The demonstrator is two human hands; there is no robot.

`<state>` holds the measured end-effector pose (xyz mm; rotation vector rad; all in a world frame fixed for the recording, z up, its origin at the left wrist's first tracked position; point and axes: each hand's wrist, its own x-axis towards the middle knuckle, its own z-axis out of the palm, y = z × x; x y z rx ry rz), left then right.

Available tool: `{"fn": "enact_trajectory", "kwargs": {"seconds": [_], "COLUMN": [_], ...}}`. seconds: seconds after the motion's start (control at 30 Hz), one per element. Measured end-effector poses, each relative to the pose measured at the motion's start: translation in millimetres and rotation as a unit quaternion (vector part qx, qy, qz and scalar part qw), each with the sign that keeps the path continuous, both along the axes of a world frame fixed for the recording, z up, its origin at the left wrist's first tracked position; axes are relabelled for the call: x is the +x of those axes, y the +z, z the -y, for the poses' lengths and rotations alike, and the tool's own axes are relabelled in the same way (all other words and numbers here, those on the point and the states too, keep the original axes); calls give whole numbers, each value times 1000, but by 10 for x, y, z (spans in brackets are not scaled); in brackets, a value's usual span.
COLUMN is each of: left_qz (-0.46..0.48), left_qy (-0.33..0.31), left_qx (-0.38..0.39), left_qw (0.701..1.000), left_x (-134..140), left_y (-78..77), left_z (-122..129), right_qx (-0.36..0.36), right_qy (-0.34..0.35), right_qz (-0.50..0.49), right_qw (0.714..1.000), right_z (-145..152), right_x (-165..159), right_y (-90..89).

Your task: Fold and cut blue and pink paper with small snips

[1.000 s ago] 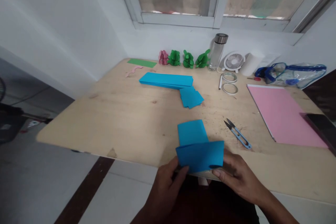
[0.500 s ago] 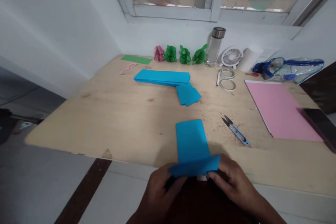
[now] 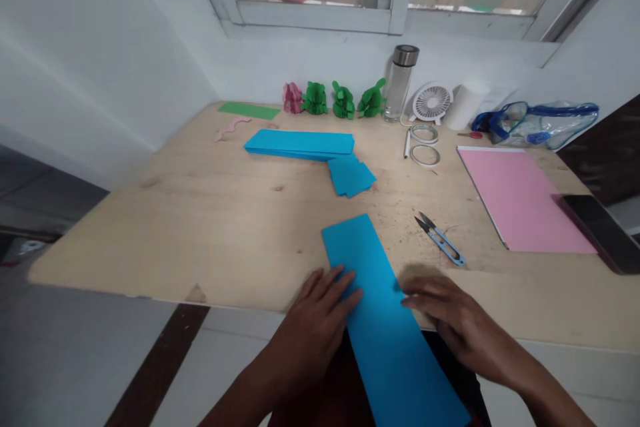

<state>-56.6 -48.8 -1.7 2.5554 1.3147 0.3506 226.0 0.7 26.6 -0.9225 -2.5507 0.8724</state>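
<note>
A long blue paper strip (image 3: 383, 320) lies unfolded at a slant, its far part on the wooden table and its near part hanging over the front edge toward my lap. My left hand (image 3: 320, 310) rests on the strip's left edge, fingers stretched out over the paper. At the opposite edge, my right hand (image 3: 445, 310) has its fingers extended, the tips at the paper's side; its thumb is not clearly visible. Beyond the strip lie small blue paper squares (image 3: 350, 175) and a stack of long blue strips (image 3: 303, 144). Blue-handled thread snips (image 3: 441, 240) sit to the right.
Along the wall stand green paper figures (image 3: 343, 100), a pink one (image 3: 293, 98), a glass bottle (image 3: 397, 90) and a small white fan (image 3: 432, 103). Tape rolls (image 3: 425, 155) lie before them. Pink sheets (image 3: 530, 203), a dark phone (image 3: 600, 233) and a clear pouch (image 3: 545, 123) occupy the right.
The blue paper's near end, raised and bent between both hands before, now lies opened out as one long strip. My left hand has moved forward onto it. The view has shifted slightly.
</note>
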Motion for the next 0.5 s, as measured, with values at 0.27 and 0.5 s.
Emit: {"fn": "enact_trajectory", "kwargs": {"seconds": [0.27, 0.5], "left_qz": [104, -32], "left_qy": [102, 219], "left_qx": [28, -64], "left_qw": [989, 973], "left_x": [-42, -138], "left_y": [4, 148], "left_z": [-352, -1052], "right_qx": [123, 159], "right_qy": [-163, -160], "right_qz": [148, 193], "right_qw": [968, 955], "right_z": [-649, -750], "right_x": [-633, -866], "right_y": [-72, -168]}}
